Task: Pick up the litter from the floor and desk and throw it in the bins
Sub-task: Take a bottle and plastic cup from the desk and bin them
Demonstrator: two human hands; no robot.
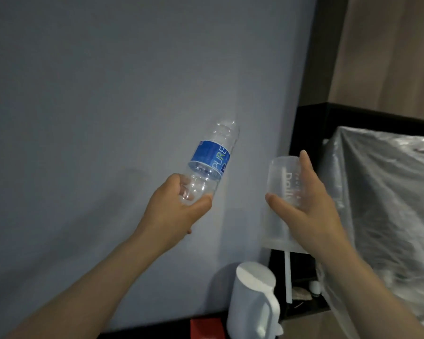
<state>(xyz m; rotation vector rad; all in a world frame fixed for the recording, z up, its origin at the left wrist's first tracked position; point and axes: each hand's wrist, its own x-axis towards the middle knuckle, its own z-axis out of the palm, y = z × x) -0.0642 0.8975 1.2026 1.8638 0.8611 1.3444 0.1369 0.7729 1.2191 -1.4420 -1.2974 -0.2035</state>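
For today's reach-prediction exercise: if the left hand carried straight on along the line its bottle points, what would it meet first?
Most likely the grey wall: the left hand aims its plastic bottle up and forward at it, nothing visibly between. Depth is uncertain.

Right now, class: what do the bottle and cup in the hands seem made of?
Bottle: thin clear plastic, glossy; the wall shows through its ribbed body, blue label wrapped round. Cup: cloudier, translucent plastic, probably; white print shows on it.
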